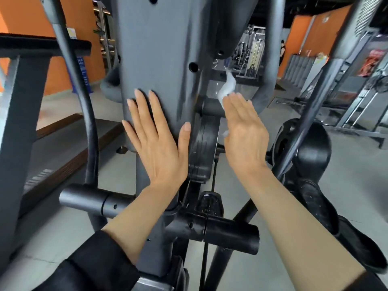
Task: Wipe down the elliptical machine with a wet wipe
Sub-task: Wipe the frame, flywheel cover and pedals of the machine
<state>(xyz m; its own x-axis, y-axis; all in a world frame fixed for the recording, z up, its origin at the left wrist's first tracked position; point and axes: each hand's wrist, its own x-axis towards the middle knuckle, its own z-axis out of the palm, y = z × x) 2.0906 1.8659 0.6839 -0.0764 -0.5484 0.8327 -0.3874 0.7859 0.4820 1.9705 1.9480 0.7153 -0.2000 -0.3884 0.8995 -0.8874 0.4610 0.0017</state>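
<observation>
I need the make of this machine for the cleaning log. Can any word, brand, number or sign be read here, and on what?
None can be read.
Grey column of the elliptical: no label shows.
Blue sign by the orange wall: print too blurred.
Red poster at far right: too blurred.

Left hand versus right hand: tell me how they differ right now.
The left hand lies flat, fingers spread, on the grey column; the right hand is off it, beside the column. The left hand carries nothing; the right hand has the wet wipe at its fingertips. Both have straight fingers.
</observation>
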